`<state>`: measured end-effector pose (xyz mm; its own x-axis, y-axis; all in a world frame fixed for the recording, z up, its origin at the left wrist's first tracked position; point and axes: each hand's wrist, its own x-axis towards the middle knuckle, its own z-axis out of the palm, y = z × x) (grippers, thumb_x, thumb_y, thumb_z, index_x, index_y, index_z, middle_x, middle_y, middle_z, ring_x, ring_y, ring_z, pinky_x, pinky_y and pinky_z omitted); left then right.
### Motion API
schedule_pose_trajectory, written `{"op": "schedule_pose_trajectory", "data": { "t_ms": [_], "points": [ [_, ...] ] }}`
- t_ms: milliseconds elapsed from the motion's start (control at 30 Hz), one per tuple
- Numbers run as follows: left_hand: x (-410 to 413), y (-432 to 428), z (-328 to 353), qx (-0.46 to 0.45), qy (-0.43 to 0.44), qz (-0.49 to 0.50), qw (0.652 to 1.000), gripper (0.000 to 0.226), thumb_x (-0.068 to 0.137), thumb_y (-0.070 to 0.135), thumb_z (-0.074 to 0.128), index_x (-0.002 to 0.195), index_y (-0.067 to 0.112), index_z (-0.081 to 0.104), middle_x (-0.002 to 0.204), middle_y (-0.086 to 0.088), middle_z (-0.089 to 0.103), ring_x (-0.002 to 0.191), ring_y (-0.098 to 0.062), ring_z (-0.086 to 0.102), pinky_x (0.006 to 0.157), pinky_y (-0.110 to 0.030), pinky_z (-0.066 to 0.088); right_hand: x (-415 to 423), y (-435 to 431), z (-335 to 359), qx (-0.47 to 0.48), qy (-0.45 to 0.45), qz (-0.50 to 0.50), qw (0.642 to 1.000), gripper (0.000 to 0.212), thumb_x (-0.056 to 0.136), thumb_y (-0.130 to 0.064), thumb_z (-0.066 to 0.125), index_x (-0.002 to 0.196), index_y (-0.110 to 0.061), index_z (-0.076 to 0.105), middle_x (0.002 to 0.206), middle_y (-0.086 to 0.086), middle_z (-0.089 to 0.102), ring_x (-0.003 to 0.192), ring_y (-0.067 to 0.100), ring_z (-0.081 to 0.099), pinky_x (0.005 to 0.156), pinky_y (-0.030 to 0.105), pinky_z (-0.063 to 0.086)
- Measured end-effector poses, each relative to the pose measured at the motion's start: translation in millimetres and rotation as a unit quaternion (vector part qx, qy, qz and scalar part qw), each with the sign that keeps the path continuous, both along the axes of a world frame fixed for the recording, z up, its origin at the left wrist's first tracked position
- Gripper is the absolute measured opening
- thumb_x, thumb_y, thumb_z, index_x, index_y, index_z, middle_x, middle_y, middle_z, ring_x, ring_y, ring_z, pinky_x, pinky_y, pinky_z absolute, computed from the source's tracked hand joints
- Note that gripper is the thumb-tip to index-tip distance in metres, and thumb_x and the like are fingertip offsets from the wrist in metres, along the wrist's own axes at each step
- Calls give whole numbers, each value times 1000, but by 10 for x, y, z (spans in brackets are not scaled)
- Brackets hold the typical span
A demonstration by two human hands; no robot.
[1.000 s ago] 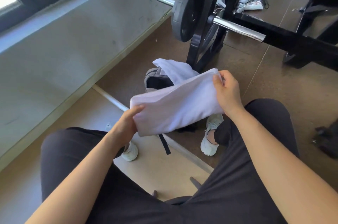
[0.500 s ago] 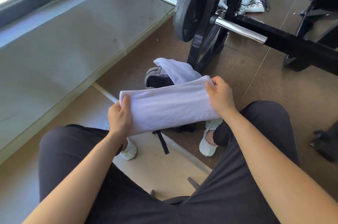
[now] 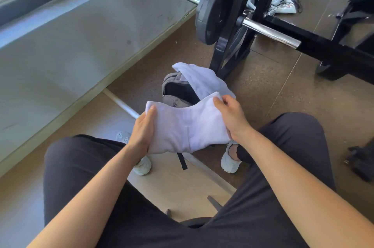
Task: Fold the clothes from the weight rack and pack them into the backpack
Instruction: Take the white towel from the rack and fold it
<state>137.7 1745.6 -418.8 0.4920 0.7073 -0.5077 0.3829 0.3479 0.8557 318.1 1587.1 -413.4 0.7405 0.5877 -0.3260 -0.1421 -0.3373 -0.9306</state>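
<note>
White folded cloth (image 3: 188, 128) is hanging between two hands, just above the open grey backpack (image 3: 178, 94) on the floor. The left hand (image 3: 142, 132) is pinching one end and the right hand (image 3: 230, 116) is pinching the other, fingers closed on the fabric. Another white garment (image 3: 200, 79) is sticking out of the bag. The cloth is looking soft, light and floppy, so holding both ends is probably keeping the fold neat.

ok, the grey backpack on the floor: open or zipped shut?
Open. The grey backpack shows a dark gaping interior, with a white garment draped over its far rim.
</note>
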Motion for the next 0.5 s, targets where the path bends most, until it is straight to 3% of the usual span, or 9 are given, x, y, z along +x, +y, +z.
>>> {"op": "schedule_pose_trajectory", "data": {
  "t_ms": [67,100,200,267,367,500],
  "points": [
    [32,-78,33,15,-7,-49,999,35,105,25,42,77,14,61,57,17,61,62,-6,59,53,-15,47,-87,46,-13,10,21,30,999,34,99,-41,58,113,-10,57,113,14,65,107,32,65,92,52,55],
    [45,-116,41,20,-18,-71,997,34,106,23,41,79,14,59,56,16,60,63,-6,59,54,-17,46,-133,71,-13,13,26,45,999,33,99,-42,59,113,-12,57,113,14,64,108,31,65,94,53,55],
    [22,-193,37,46,-88,-137,986,28,109,33,47,110,12,65,84,2,70,79,-15,68,66,-34,53,-286,153,-36,31,20,70,997,21,101,-35,59,104,-14,56,99,6,63,99,24,64,89,47,53],
    [10,-236,42,50,-117,-184,975,31,107,37,50,118,11,63,94,-8,71,84,-22,69,68,-41,54,-408,194,-33,56,27,99,993,18,103,-31,57,103,-13,56,93,2,61,91,14,62,82,36,52],
    [38,-260,69,13,-137,-207,969,41,101,43,51,116,6,61,95,-11,69,80,-24,68,64,-35,55,-529,218,-14,66,60,163,983,43,96,-46,60,121,-13,51,113,7,63,105,15,66,88,30,57],
    [19,-162,80,-116,-175,-164,964,44,95,48,44,106,9,61,90,-11,63,68,-23,66,63,-34,58,-516,196,16,-1,-29,201,979,66,80,-40,83,128,-24,41,122,-6,57,108,4,61,78,15,53]
  ]
}}
